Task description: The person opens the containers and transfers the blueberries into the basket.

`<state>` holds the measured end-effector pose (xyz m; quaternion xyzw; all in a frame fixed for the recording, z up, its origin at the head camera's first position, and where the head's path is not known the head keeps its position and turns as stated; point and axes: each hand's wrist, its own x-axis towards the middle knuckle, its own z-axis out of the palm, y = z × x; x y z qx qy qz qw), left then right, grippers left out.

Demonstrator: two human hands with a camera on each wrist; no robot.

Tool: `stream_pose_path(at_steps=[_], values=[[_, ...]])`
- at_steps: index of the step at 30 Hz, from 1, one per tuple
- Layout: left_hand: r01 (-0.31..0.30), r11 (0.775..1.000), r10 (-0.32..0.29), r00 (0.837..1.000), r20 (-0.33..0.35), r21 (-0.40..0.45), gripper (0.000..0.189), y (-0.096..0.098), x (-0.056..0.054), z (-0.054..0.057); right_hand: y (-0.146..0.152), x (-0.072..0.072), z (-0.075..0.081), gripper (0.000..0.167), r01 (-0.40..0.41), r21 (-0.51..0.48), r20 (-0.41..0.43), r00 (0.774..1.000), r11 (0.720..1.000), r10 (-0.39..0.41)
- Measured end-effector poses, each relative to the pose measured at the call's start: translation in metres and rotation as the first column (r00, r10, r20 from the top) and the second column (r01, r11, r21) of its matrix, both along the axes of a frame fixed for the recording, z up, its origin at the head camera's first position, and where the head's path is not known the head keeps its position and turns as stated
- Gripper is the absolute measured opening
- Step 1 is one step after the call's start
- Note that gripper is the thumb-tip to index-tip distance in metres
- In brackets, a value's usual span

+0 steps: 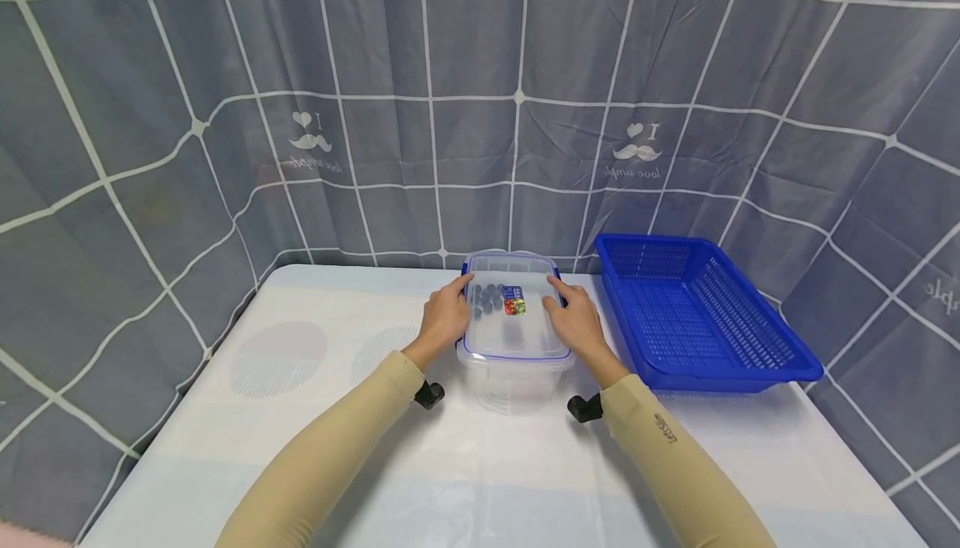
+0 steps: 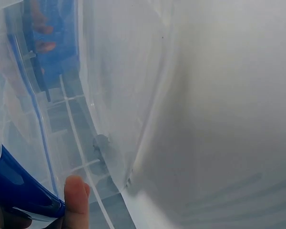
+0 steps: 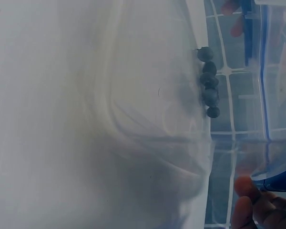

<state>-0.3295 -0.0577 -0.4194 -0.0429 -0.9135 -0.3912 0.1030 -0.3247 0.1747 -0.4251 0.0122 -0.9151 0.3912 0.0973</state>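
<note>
A clear plastic food container (image 1: 517,377) stands on the table with its transparent, blue-edged lid (image 1: 495,339) on top. Through it show several blueberries (image 1: 486,298), also visible as dark round fruit (image 3: 210,98) in the right wrist view. A colourful label (image 1: 513,300) lies in the lid's middle. My left hand (image 1: 444,312) grips the left side of the container, fingers at a blue latch (image 2: 19,186). On the opposite side my right hand (image 1: 577,323) holds the edge, its fingers curled by another blue latch (image 3: 281,182). Both palms are partly hidden.
A blue plastic basket (image 1: 693,377) stands on the right of the table, close to the right hand. The white table covering (image 1: 315,431) extends left and in front. A grey checked curtain (image 1: 472,148) hangs behind and along both sides.
</note>
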Motion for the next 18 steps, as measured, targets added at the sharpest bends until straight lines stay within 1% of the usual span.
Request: stream_pose_path(at_steps=[5,6,7,9,12,13,14,16,18], values=[[0.013,1.000,-0.013,1.000,0.025,0.020,0.047,-0.001,-0.001,0.001,-0.001,-0.001,0.001,0.053,-0.002,0.010,-0.002,1.000,1.000,0.002],[0.014,0.999,-0.015,0.999,0.030,0.036,0.049,-0.003,-0.001,0.001,-0.001,0.000,0.001,0.053,-0.001,0.010,-0.002,1.000,1.000,0.001],[0.001,0.999,-0.002,1.000,0.029,0.046,0.050,-0.004,-0.002,0.000,-0.001,0.000,0.001,0.053,0.000,0.011,-0.003,1.000,1.000,0.000],[-0.032,0.995,0.028,0.999,0.045,0.093,0.052,-0.008,-0.002,-0.004,-0.001,0.001,0.000,0.053,0.001,0.004,0.000,1.000,1.000,-0.001],[-0.079,0.988,0.065,0.992,0.105,0.135,0.053,-0.012,-0.003,-0.014,-0.001,0.001,-0.002,0.053,-0.009,0.001,0.019,1.000,1.000,0.009],[-0.085,0.987,0.068,0.990,0.120,0.136,0.052,-0.013,-0.002,-0.016,-0.001,0.001,-0.002,0.053,-0.011,0.000,0.022,1.000,1.000,0.011],[-0.076,0.987,0.057,0.989,0.135,0.142,0.051,-0.014,-0.002,-0.019,-0.001,0.002,-0.003,0.053,-0.012,-0.003,0.023,1.000,1.000,0.012],[-0.059,0.992,0.045,0.992,0.122,0.111,0.049,-0.014,-0.002,-0.020,-0.002,0.001,-0.002,0.053,-0.016,-0.002,0.013,1.000,1.000,0.016],[-0.044,0.993,0.034,0.995,0.089,0.106,0.048,-0.012,-0.002,-0.018,-0.002,0.000,-0.002,0.052,-0.008,-0.006,-0.006,1.000,1.000,0.008]])
